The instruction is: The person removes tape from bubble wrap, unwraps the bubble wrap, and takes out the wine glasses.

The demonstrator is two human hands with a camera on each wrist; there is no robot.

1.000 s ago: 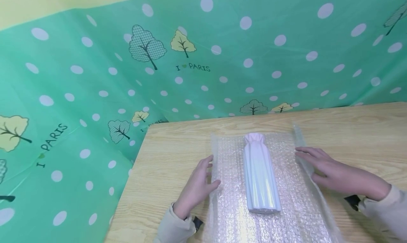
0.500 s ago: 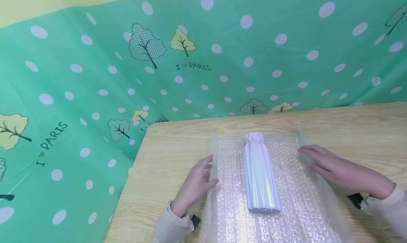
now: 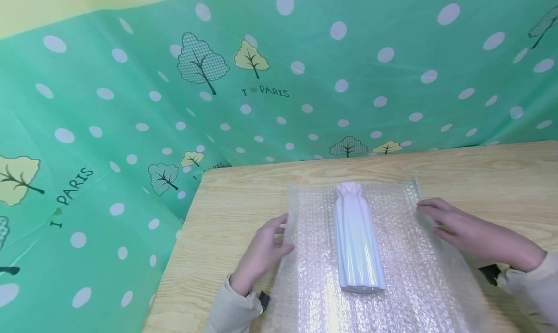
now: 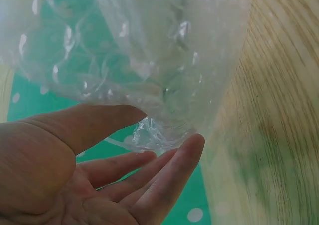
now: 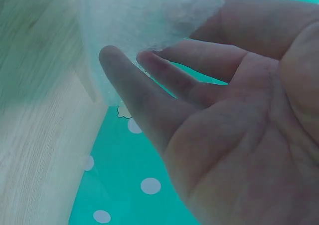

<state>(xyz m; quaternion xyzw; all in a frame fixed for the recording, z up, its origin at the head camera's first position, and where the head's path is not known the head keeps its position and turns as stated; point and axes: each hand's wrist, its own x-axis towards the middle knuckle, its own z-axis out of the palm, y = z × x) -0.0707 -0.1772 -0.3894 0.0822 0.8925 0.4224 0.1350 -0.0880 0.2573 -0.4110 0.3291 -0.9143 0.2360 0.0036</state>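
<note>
A fluted vase (image 3: pixel 358 245), pink at its gathered neck and pale blue toward the base, lies on its side on a sheet of clear bubble wrap (image 3: pixel 311 270). My left hand (image 3: pixel 261 250) is at the sheet's left edge; in the left wrist view its thumb and fingertips touch the wrap (image 4: pixel 164 85), with a gap between them. On the opposite side, my right hand (image 3: pixel 468 229) has its fairly straight fingers against the right edge. The right wrist view shows those fingers (image 5: pixel 144 95) against the hazy film (image 5: pixel 144 20). Neither hand touches the vase.
Under the sheet is a light wood-grain table (image 3: pixel 231 202). A green cloth (image 3: pixel 279 100) with white dots and printed trees hangs behind the table and along its left side. Small black pieces (image 3: pixel 490 274) sit at both sleeve cuffs.
My right hand has moved slightly right, and the wrap's raised right edge has spread outward and flattened. My left hand has shifted a little left with its edge. The vase stays put.
</note>
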